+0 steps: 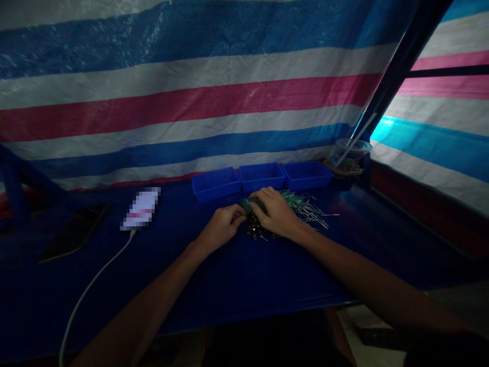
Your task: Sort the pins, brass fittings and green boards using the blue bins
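Observation:
My left hand (pixel 225 224) is closed, thumb and fingers pinched together at the left end of a small dark green piece (pixel 246 206). What lies between these fingertips is too small and dark to tell. My right hand (pixel 275 211) curls over the same green piece from the right, its fingers bent round it. Just below the hands lies a loose heap of small brass-coloured parts (pixel 260 235). Beyond the right hand, a pile of thin silver rods (pixel 315 213) spreads over the table, with more green pieces (pixel 292 199) at its left side, partly hidden.
Three blue trays (pixel 216 192) stand in a row behind the hands; the middle one holds a few small bits. A clear plastic tub (pixel 349 148) is at the back right. On the left of the blue table (pixel 214 295) lie a dark phone (pixel 74 234) and a phone with a white cable (pixel 95 278).

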`<state>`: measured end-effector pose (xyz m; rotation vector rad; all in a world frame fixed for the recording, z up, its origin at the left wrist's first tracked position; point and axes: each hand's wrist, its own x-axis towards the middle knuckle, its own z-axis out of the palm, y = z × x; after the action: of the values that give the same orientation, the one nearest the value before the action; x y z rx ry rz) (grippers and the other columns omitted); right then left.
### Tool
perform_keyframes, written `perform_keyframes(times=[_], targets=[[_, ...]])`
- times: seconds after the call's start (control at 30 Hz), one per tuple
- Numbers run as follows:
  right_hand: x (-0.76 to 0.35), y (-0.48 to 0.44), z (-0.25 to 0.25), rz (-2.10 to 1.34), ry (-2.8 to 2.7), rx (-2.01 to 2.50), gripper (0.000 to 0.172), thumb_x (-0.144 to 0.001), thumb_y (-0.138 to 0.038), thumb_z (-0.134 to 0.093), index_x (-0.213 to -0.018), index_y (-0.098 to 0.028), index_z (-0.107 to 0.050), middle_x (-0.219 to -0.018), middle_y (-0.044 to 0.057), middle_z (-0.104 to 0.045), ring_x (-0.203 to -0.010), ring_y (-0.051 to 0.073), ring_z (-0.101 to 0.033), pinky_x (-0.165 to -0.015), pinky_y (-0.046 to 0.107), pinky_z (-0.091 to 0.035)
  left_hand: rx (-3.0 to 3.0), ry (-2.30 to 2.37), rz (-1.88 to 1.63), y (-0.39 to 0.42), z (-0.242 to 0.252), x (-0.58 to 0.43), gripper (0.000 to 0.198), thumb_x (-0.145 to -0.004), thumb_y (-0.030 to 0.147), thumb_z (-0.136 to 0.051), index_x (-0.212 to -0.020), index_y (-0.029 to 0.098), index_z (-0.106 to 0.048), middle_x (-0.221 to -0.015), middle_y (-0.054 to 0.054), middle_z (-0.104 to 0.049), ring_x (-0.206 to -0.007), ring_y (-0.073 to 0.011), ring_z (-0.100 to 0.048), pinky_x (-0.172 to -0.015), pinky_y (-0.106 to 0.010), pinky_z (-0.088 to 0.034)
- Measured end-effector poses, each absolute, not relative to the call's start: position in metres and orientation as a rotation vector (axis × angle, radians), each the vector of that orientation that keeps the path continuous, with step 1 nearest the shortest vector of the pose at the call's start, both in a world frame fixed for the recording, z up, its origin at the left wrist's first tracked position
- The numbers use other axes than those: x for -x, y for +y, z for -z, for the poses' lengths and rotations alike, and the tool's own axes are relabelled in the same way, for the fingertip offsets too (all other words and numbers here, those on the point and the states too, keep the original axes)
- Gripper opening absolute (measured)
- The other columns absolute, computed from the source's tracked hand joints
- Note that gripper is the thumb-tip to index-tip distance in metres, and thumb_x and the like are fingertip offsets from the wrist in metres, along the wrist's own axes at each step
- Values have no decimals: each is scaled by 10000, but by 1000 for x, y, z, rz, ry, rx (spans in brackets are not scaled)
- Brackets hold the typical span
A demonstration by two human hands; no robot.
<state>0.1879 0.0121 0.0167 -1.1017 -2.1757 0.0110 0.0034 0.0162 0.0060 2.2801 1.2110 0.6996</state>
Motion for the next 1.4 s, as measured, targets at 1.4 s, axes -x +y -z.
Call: perform_keyframes(times=[1.4], targets=[[-192,9,-12,374,-2456,968,138,-906,-231,-478,-942,-168,-595,-881,65,-592,-841,198,-470,-706,324,-283,-2420,1240,-870,17,-4,-4,116,-886,242,-466,-872,171,-557,-822,-37,-593,-808,-186,-542,-746,-330,-445]])
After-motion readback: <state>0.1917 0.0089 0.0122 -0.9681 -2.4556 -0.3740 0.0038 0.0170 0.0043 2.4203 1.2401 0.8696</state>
